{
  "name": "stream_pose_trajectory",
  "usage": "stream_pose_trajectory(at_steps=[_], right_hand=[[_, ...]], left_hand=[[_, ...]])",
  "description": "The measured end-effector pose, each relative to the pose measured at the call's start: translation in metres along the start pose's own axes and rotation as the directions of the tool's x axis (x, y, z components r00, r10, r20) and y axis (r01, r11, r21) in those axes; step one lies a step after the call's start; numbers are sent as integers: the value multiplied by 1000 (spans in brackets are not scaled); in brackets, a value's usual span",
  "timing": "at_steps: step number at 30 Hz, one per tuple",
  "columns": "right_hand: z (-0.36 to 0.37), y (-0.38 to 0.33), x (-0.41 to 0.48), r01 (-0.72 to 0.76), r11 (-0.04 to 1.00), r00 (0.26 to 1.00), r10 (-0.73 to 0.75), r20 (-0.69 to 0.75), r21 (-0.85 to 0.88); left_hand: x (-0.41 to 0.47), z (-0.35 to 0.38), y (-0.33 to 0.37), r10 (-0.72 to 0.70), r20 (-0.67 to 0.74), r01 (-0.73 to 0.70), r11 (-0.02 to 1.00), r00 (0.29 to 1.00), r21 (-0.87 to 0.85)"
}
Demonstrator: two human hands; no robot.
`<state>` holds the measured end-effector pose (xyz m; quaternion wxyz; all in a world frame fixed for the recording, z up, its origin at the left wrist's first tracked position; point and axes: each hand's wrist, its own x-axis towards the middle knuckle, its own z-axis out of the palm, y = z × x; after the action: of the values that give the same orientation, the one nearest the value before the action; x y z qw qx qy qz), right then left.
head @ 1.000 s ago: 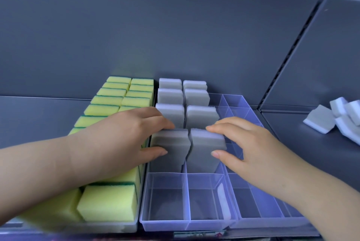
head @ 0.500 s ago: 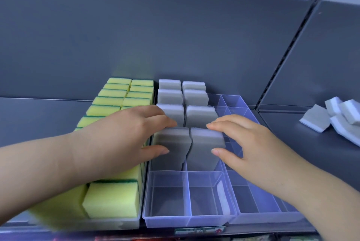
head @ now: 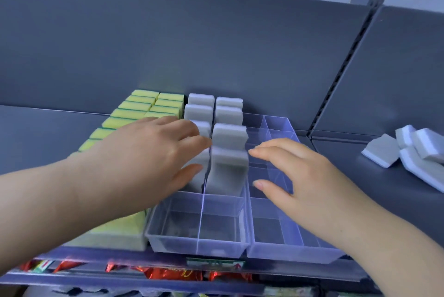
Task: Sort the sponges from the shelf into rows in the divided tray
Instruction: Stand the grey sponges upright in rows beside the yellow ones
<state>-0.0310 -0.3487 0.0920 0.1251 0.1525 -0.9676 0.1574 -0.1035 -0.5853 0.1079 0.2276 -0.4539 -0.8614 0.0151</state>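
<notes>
We record the left hand [head: 144, 159] reaching over a block of yellow-and-green sponges [head: 144, 104], which stand on edge in two columns at the left of the grey shelf [head: 36, 133].

Its forefinger lies across the top of the front left grey sponge [head: 198, 176] and its thumb tip sits against that sponge's near face, so the sponge is held between the two. The other fingers lie close together alongside the forefinger.

The right hand [head: 300, 176] hovers palm down with its fingers straight and slightly spread, thumb well apart from them, and it holds nothing. Its forefinger tip is just beside the upper right edge of the front right grey sponge [head: 228, 169]; we cannot tell whether it touches.

Both front sponges stand upright, side by side, in a clear divided tray [head: 197, 246], one in each column. Behind them more grey sponges [head: 200, 111] stand in the same two columns, running to the back panel.

A second clear divided tray [head: 295, 256] abuts the first on the right, beneath the right hand.

A pile of loose grey-and-white sponges [head: 382, 152] lies on the shelf at the far right, well apart from both trays.

Red packets [head: 168, 272] show on the level below.
</notes>
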Motion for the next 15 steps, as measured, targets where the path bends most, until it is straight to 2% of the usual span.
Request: stream_pose_trajectory(at_steps=[7,12,15], right_hand=[[-44,43,-94,-55,998,999,55,0,-7],[-86,90,-200,-255,962,966,259,19,-99],[-94,124,-264,-410,911,912,408,-33,-54]], left_hand=[[44,-17,120,12,-31,-11,999,999,31],[94,-3,245,44,-102,-54,994,994,-96],[121,18,318,58,-119,-81,977,991,-198]])
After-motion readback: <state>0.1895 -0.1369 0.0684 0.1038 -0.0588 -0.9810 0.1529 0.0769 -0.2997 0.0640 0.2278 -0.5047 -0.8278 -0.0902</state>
